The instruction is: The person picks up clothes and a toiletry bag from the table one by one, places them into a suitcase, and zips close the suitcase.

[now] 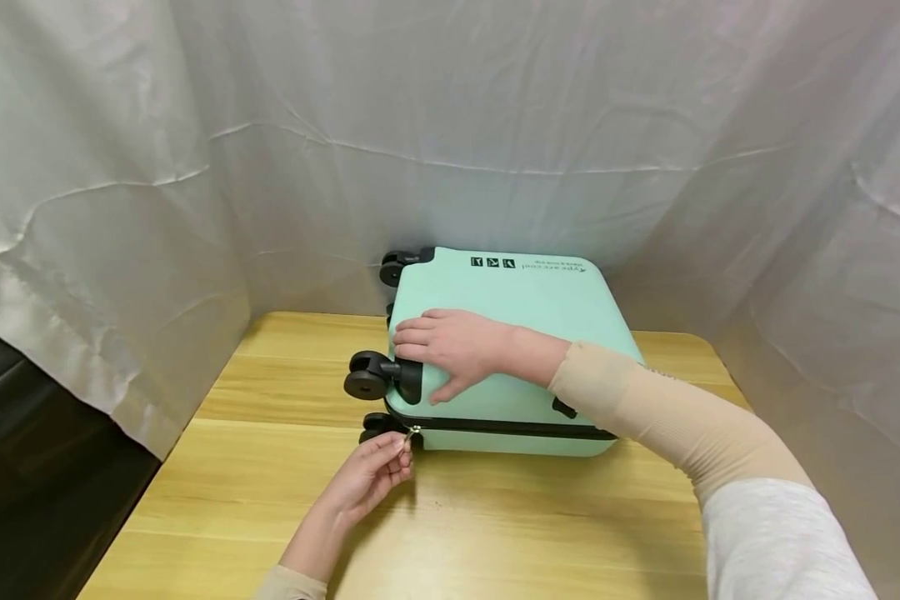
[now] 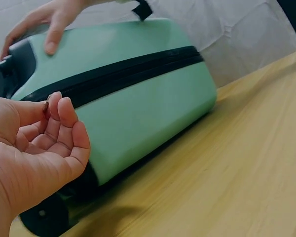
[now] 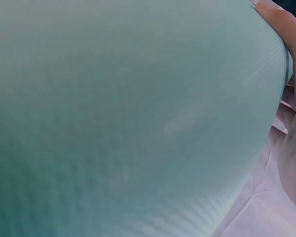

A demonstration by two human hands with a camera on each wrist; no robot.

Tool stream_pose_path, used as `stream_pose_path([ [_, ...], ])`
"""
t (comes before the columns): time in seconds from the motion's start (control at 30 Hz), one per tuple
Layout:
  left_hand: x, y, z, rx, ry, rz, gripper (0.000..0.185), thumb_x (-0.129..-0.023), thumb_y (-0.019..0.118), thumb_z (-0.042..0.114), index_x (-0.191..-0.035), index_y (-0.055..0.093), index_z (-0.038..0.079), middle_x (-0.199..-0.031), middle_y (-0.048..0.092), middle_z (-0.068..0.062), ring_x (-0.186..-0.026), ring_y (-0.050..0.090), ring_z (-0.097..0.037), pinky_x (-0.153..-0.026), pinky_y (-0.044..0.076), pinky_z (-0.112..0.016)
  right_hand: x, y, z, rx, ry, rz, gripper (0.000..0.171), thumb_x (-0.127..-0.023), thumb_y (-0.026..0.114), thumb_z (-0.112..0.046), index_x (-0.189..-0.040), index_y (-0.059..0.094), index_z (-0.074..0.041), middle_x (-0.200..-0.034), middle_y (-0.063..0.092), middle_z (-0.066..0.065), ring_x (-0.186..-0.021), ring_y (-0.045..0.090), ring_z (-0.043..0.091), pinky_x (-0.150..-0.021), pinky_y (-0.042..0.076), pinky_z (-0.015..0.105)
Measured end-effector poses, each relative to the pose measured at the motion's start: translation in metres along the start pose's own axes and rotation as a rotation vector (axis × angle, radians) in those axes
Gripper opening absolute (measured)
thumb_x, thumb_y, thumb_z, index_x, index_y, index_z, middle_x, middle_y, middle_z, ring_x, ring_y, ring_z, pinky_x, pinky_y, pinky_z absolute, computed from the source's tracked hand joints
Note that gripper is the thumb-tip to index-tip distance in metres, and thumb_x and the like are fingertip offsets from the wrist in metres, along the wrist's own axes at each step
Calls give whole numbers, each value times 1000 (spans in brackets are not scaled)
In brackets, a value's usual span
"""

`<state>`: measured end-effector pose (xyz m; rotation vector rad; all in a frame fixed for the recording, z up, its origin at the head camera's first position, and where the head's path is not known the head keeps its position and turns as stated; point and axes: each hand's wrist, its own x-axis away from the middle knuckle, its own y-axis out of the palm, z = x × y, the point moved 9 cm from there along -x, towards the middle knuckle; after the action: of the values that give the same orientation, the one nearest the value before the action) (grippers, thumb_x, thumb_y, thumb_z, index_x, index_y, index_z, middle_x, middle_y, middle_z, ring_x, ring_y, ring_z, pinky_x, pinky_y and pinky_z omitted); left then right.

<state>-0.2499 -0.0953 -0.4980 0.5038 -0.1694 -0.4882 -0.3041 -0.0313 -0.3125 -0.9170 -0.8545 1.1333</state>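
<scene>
A mint-green suitcase (image 1: 532,304) lies flat on the wooden table, its black wheels (image 1: 366,383) pointing left. Along its near side runs a black zipper (image 1: 510,427). At the near left corner my left hand (image 1: 367,477) pinches a small metal zipper pull (image 1: 411,432) between thumb and forefinger; the left wrist view shows the other fingers loosely curled. My right hand (image 1: 461,346) rests on the upper shell beside a black corner guard (image 1: 408,379), fingers extended toward the wheel end. In the right wrist view the green shell (image 3: 138,108) fills most of the picture.
The wooden table (image 1: 270,500) extends in front of the suitcase and to both sides. Pale grey curtains (image 1: 457,125) hang behind and at the sides, close to the suitcase's far edge. Dark fabric (image 1: 37,467) shows at the lower left.
</scene>
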Motion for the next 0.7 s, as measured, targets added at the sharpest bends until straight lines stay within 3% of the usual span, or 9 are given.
stream_pose_path([
  [0.37, 3, -5, 5, 95, -36, -2, 25, -104, 39, 10, -97, 63, 13, -85, 65, 6, -79, 59, -5, -81, 52, -23, 1, 4, -1, -66, 47, -26, 84, -84, 61, -63, -144, 42, -8, -151, 44, 8, -144, 36, 24, -116, 34, 41],
  [0.7, 1, -6, -1, 107, -30, -34, 21, -105, 37, 11, -100, 58, 11, -85, 60, 6, -79, 56, -6, -79, 51, -22, -11, 10, -4, -44, 93, -133, 84, -85, 61, -61, -148, 38, -10, -155, 38, 5, -148, 29, 21, -119, 29, 39],
])
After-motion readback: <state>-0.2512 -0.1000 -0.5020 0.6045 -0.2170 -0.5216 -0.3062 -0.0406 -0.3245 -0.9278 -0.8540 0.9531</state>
